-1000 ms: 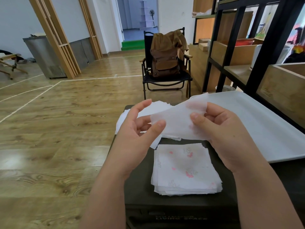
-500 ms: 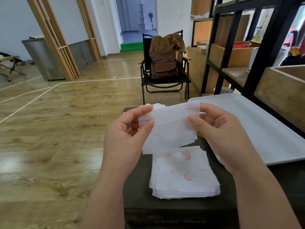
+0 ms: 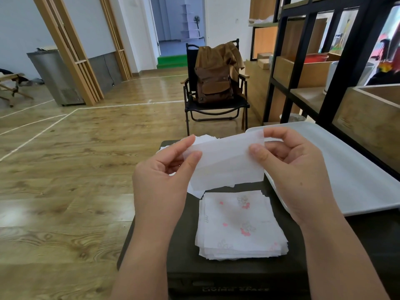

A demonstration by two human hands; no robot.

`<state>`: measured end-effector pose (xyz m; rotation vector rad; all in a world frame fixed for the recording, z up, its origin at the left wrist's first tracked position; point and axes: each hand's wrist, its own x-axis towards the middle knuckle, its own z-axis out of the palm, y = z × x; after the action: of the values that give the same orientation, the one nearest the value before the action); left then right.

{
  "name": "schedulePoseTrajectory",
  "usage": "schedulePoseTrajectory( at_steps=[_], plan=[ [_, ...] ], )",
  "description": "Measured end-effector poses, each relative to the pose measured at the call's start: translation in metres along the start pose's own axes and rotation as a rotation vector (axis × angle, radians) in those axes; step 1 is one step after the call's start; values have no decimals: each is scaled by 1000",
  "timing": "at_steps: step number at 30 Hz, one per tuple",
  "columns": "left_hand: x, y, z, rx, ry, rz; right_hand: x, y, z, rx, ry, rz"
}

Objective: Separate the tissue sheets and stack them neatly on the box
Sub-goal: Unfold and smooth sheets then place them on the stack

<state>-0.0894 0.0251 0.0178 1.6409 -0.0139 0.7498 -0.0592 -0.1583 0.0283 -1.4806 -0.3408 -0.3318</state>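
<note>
Bright, even daylight filled the room, glare streaked the glossy wooden floor (image 3: 86,169), soft shadows lay under the hands, wide-angle lens bent the shelf (image 3: 324,61) and doorframes at the edges, distant doorway slightly soft.

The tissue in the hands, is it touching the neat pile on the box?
Apart. In the head view the held tissue hangs above the pile, and a strip of dark box shows between them.

Plain translucent white tissue sheet (image 3: 225,163), white stack (image 3: 240,226) with pink and grey floral print, dark olive-black box (image 3: 186,241), white tray (image 3: 346,169), brown backpack (image 3: 214,83), black chair (image 3: 216,107)
</note>
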Motion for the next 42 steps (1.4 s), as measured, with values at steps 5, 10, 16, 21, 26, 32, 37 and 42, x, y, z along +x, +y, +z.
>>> schedulePoseTrajectory(
  at_steps=[5,10,16,21,26,32,37,42],
  plan=[
    [-2,1,0,82,21,44,1,5,-4,-268,-46,-133],
    [-2,2,-1,138,6,58,0,10,-3,-330,-77,-74],
    [-3,2,-2,211,-1,65,4,12,-3,-355,-64,-31],
    [-3,3,-1,307,7,76,3,9,-3,-458,-45,-54],
    [-1,8,-3,291,-34,101,2,1,-2,-462,-88,-69],
    [-6,20,0,31,-174,3,-7,-14,-6,-224,-147,23],
    [-12,10,5,132,-197,-124,-8,-7,-7,-286,-136,146],
    [-15,-16,10,423,-298,-311,-9,16,-10,-473,-209,394]
  ],
)
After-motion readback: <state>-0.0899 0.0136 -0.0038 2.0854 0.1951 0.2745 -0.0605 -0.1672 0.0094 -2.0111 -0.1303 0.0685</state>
